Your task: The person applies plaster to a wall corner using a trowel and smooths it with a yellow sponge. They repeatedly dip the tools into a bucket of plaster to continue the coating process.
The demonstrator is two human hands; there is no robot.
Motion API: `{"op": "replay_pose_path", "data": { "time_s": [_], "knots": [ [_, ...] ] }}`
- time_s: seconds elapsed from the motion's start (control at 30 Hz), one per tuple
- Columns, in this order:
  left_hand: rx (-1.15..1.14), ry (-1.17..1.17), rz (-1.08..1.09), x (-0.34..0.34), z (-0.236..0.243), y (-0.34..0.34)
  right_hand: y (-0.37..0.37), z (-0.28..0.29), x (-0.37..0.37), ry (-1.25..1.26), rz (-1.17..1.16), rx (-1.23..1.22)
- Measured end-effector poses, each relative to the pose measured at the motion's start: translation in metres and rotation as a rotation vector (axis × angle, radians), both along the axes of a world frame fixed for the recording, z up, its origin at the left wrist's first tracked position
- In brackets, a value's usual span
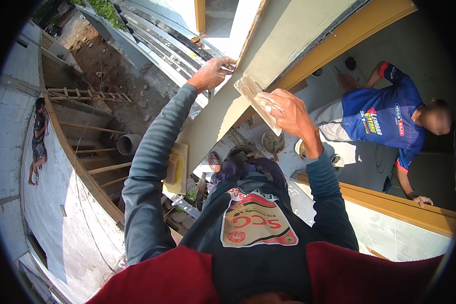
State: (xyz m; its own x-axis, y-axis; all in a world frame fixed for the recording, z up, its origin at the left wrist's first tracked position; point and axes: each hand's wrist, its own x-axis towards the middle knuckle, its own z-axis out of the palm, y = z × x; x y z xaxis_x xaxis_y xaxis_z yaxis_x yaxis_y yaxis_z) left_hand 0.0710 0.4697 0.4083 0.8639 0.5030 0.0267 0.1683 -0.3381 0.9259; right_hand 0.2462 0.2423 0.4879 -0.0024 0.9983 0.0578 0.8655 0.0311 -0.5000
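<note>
My right hand (291, 114) is closed round the handle of a plastering float (249, 95), a flat, mortar-smeared board. The float's face lies close to a narrow grey plastered wall face (289, 43); whether it touches all along is hidden. My left hand (211, 75) is at the wall's left edge, its bent fingers and thumb gripping the lower end of a thin wooden strip (252, 35) that runs up that edge. Below, the plastered face continues as a smooth pale band (207, 124). A yellow float (183, 183) with a block-like handle rests beside my left forearm.
To the right, a person in a blue shirt (382, 114) stands beyond an orange-brown door frame (339, 38). Buckets, one with mortar (272, 142), stand below. At left lie a drop with wooden beams (104, 168) and a ladder (88, 95); another person (39, 133) is farther off.
</note>
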Motion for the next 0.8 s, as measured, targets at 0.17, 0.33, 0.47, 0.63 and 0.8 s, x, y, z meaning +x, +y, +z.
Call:
{"op": "replay_pose_path", "data": {
  "time_s": [0.17,0.33,0.47,0.63,0.8],
  "knots": [
    [-0.170,-0.012,0.082,-0.006,-0.001,-0.005,-0.016,-0.001,0.000,0.092,-0.027,0.051],
    [-0.146,0.024,0.090,-0.018,0.001,-0.006,-0.020,0.003,-0.002,0.174,-0.044,0.030],
    [-0.133,0.099,0.132,-0.036,-0.010,0.006,-0.019,0.000,0.010,0.312,0.006,0.125],
    [-0.077,0.069,0.144,-0.069,0.002,0.003,-0.026,0.014,0.019,0.872,-0.004,0.129],
    [-0.152,0.082,0.097,-0.086,0.016,-0.018,-0.035,-0.004,0.033,1.446,0.037,0.110]
  ]
}}
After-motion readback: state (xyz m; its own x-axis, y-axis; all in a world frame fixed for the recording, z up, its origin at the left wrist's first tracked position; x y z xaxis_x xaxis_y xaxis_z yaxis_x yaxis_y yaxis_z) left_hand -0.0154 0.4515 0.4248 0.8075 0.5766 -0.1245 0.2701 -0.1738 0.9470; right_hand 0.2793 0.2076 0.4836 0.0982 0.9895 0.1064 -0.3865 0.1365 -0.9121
